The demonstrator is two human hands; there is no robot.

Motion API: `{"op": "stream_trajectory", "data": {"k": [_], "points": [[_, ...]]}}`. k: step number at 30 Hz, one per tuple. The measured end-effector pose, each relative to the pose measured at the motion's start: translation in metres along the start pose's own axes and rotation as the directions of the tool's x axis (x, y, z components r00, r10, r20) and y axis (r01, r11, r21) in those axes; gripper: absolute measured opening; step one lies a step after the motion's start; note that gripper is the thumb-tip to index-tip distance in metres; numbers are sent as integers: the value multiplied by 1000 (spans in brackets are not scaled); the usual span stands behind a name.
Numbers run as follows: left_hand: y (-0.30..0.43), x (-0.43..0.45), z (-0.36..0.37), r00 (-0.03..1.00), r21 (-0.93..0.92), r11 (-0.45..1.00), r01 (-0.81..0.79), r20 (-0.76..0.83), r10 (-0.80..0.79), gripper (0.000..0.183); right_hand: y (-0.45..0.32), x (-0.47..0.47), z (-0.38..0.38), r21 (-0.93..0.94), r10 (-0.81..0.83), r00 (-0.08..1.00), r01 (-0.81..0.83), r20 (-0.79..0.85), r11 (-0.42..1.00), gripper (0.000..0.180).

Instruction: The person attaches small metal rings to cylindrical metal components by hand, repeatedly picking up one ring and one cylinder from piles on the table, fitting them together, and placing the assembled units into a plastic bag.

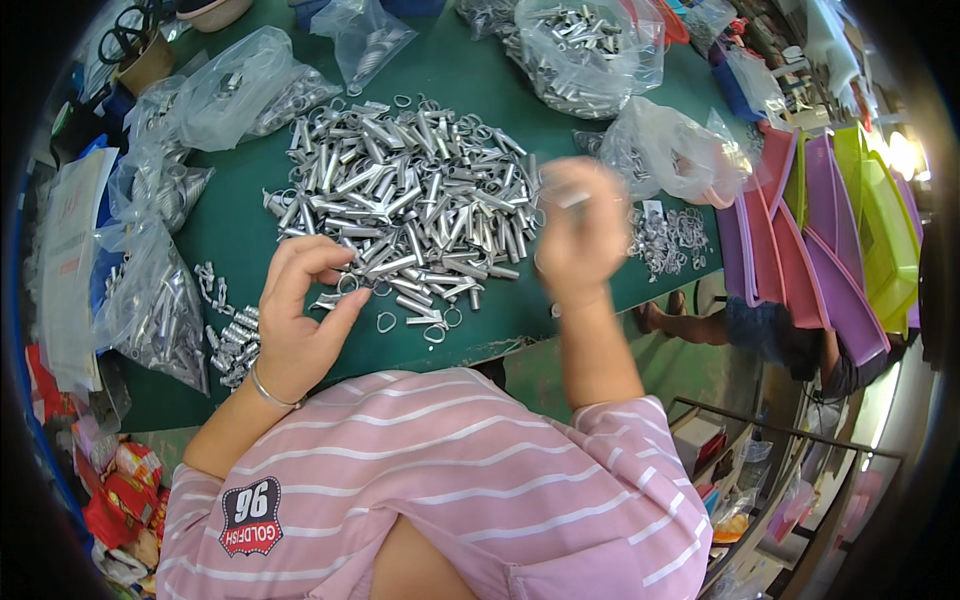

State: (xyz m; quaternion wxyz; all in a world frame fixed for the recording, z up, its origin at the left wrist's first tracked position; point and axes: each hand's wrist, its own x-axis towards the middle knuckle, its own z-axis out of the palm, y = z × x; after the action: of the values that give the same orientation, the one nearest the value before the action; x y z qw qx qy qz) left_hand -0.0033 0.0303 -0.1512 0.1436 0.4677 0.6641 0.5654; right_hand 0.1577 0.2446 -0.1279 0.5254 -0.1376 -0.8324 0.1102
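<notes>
A wide pile of short silver metal tubes and rings (420, 187) lies on the green tabletop (232, 217). My left hand (307, 307) is at the pile's lower left edge, thumb and fingers apart around a small metal ring (347, 283); whether it touches the ring is unclear. To the right of the pile is my right hand (583, 225), blurred, its fingers bent; a small pale glint shows at them, and what it holds cannot be told. Small fittings (236, 341) lie left of my left hand. Small clear-looking rings and pieces (667, 240) form a heap beyond my right hand.
Clear plastic bags of metal parts stand at the left (161, 322), far left (225, 97) and far right (585, 60). Scissors (124, 34) stand in a container at the far left. Purple, pink and green plastic bins (817, 217) flank the table's right. Another person's legs (694, 326) show beyond it.
</notes>
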Motion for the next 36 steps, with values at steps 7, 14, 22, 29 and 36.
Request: {"op": "stream_trajectory", "data": {"k": [7,14,22,29,36], "points": [[-7,-7,-5,988,-158,982,103,129,-83,25,157,13,-109,-715,228,972,-197,-53,671,23],[-7,-9,-6,984,-178,972,155,115,-136,25,25,-15,-12,-48,345,839,-359,422,932,12],[-6,-10,-6,974,-163,969,184,160,-158,24,-10,-32,17,-277,499,574,-433,649,858,21],[-6,-8,1,985,-123,982,144,112,-131,39,-41,-24,29,139,233,830,-346,506,928,16],[-4,2,-7,997,63,998,-18,77,14,22,-76,-22,50,445,41,880,-278,473,851,31]]}}
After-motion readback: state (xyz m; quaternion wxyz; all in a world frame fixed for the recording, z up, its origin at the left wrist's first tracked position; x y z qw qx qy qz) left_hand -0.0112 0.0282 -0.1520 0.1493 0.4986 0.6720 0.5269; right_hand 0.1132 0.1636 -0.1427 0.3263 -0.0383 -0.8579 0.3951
